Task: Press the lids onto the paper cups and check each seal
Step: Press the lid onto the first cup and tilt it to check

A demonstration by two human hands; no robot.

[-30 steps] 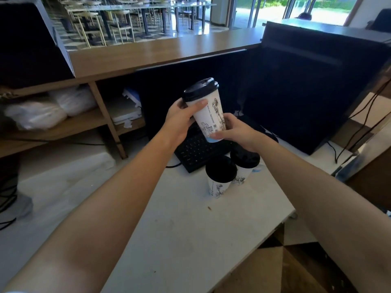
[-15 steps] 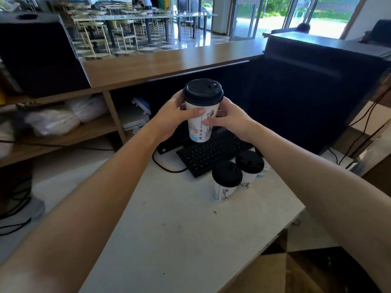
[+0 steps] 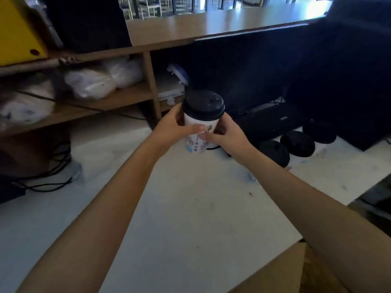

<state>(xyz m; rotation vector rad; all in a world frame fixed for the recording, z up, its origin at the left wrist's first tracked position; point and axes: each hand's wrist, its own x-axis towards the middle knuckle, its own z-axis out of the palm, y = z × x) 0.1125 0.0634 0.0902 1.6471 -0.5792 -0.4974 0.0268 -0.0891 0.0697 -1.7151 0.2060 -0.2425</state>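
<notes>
A white printed paper cup (image 3: 195, 142) with a black lid (image 3: 203, 105) is held upright above the white table (image 3: 190, 208). My left hand (image 3: 175, 127) wraps its left side, thumb across the front. My right hand (image 3: 226, 136) grips its right side, fingertips meeting the left thumb. Three other lidded cups stand on the table to the right: one (image 3: 275, 152) nearest, one (image 3: 297, 143) behind it, one (image 3: 319, 131) furthest back.
A black keyboard (image 3: 268, 123) lies behind the cups, with a big black box (image 3: 349, 81) at the right. Wooden shelves (image 3: 105, 100) with white bags are at the left, cables (image 3: 48, 178) on the floor, a yellow object (image 3: 19, 28) top left.
The cup has come down and toward me, turned from tilted to upright, with both hands still on it. The view has swung left and down, so the standing cups now lie further right.
</notes>
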